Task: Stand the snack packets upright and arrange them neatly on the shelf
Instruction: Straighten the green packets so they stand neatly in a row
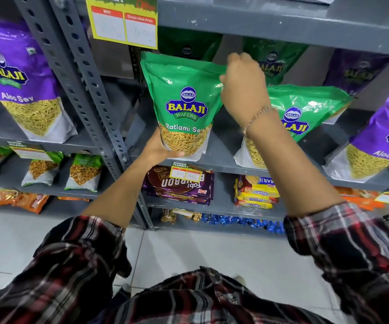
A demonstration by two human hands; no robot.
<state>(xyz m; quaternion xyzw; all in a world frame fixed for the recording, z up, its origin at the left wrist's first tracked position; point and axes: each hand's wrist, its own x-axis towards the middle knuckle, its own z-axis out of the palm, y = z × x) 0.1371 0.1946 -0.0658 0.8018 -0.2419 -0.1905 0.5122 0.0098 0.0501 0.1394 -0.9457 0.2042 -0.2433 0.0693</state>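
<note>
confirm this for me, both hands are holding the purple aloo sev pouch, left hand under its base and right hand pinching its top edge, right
Not quite: the head view shows the held pouch is the green Ratlami Sev pouch, not a purple one. The rest stands: the left hand supports its base and the right hand pinches its top edge.

- Green Ratlami Sev packet (pixel 184 101): Balaji Wafers pouch, clear window at base, upright, front-facing, at shelf (pixel 224 163) front edge
- Second green packet (pixel 305 113): same brand, tilted, just beside it
- Purple Aloo Sev packet (pixel 375 146): leaning, far right
</note>
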